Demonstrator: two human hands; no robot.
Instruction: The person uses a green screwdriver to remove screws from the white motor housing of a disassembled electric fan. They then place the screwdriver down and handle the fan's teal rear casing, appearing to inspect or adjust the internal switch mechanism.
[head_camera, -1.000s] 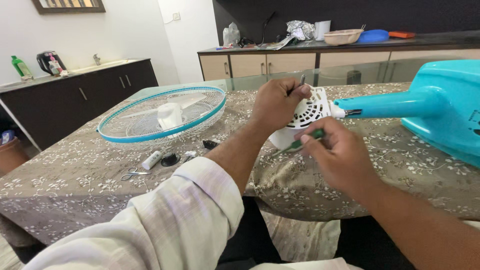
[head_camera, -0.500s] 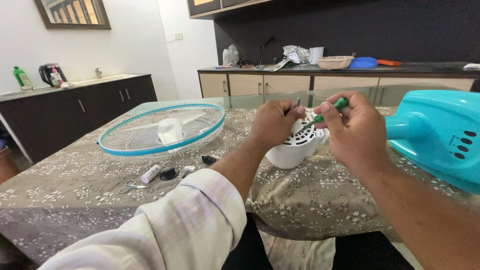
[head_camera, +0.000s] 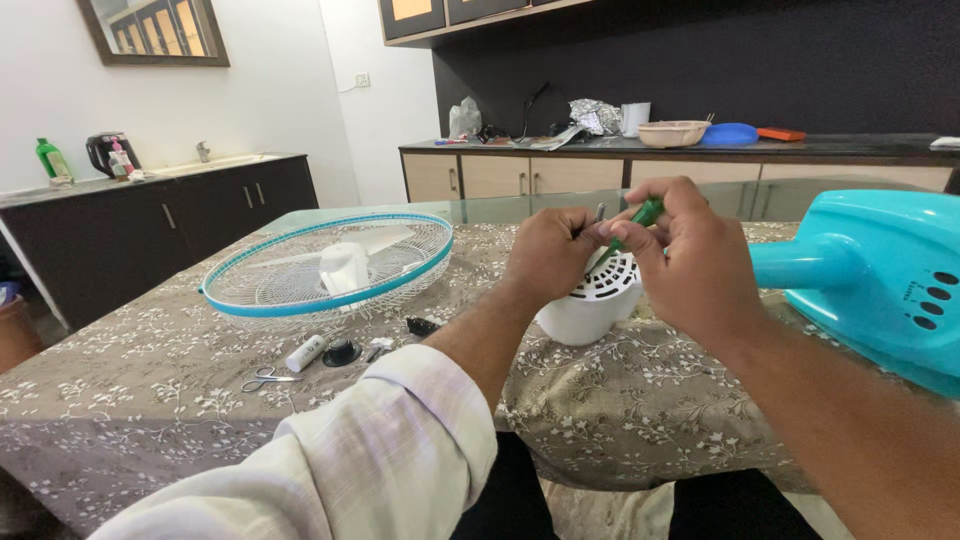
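Right hand (head_camera: 695, 255) pinches a green-handled screwdriver (head_camera: 640, 218), left hand (head_camera: 550, 250) nips a small metal screw (head_camera: 599, 212) just beside its tip; both hover right above the white motor housing (head_camera: 590, 305), teal fan base (head_camera: 880, 285) off beyond the right hand

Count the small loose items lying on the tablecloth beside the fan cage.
5: scissors, white tube, black round cap, small metal piece, black piece. The arms may hide more.
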